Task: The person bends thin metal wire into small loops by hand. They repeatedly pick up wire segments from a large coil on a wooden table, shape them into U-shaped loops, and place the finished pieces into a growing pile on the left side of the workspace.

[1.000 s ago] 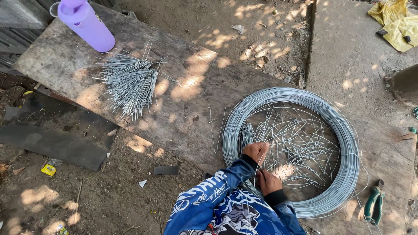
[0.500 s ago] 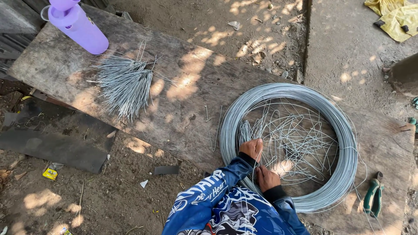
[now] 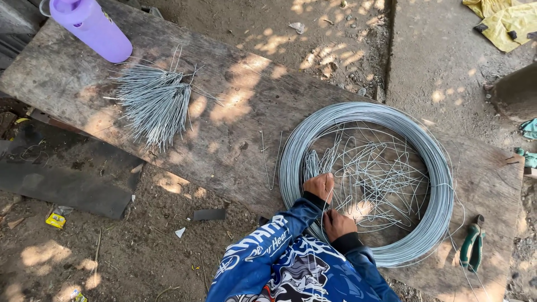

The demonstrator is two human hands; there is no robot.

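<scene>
Both hands worked inside the large round grey steel wire coil (image 3: 366, 182): left hand (image 3: 319, 187) clenched on loose wire strands (image 3: 372, 173), right hand (image 3: 337, 224) fisted on the same strands just below.

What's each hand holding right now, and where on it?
Both the left hand and right hand are on thin wire strands inside the wire coil, at the strands' near ends. Exact grip cannot be told.

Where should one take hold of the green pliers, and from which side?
By the two green handles of the pliers, coming from above. They lie flat on the plank, right of the wire coil, handles together and free of wire, so fingers could close around both.
</scene>
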